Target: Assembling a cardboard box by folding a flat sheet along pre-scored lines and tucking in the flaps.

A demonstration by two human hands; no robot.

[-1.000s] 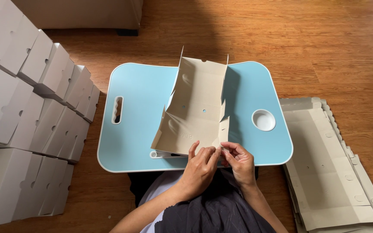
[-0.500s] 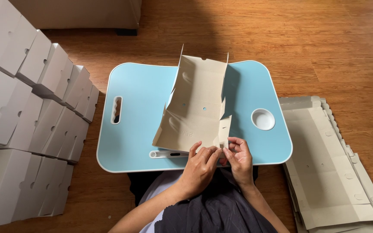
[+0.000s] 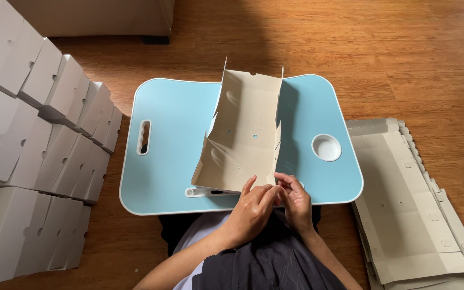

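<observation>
Your left hand (image 3: 252, 207) and right hand (image 3: 295, 201) meet at the near right corner of the carton (image 3: 245, 137), which lies half-folded on the blue tray (image 3: 173, 134) with its side flaps raised. Both seem to pinch a small flap there, though your fingers hide the grip. Folded boxes (image 3: 38, 150) are stacked to your left, flat blanks (image 3: 409, 204) to your right.

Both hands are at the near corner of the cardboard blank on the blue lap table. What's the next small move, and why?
Probably press the near corner flap inward. Both hands, left hand and right hand, pinch the cardboard blank there, and its side walls already stand up.
</observation>
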